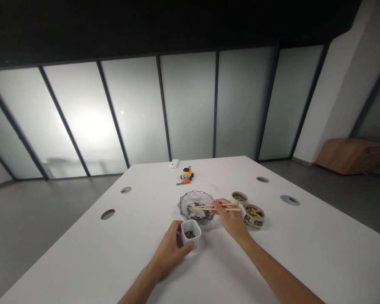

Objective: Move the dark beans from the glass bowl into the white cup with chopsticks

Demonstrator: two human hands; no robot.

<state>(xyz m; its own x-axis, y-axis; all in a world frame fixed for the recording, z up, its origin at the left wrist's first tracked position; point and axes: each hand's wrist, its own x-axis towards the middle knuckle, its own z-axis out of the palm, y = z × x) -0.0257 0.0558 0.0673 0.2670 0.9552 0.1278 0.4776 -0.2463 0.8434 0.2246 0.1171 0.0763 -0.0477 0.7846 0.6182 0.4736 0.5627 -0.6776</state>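
Observation:
My left hand [173, 247] is wrapped round a small white square cup [191, 230] with some small dark pieces at its bottom. In my right hand [229, 217] is a pair of wooden chopsticks [205, 207], their tips reaching over the scalloped glass bowl [184, 211]. Dark pieces like those in the cup lie inside this bowl; whether the tips grip one is too small to tell. Just right of my right hand stand two patterned round pots, one with pale brown pieces [254, 211], the other with darker contents [239, 197]. A white container [242, 211] is partly hidden behind the hand.
Farther back on the white table [129, 236] are a yellow toy vehicle [187, 173], an orange toy carrot [185, 182] and a white box-shaped object [174, 164]. Cable holes [108, 214] pierce the tabletop on both sides. A wooden cabinet [348, 156] stands at the far right.

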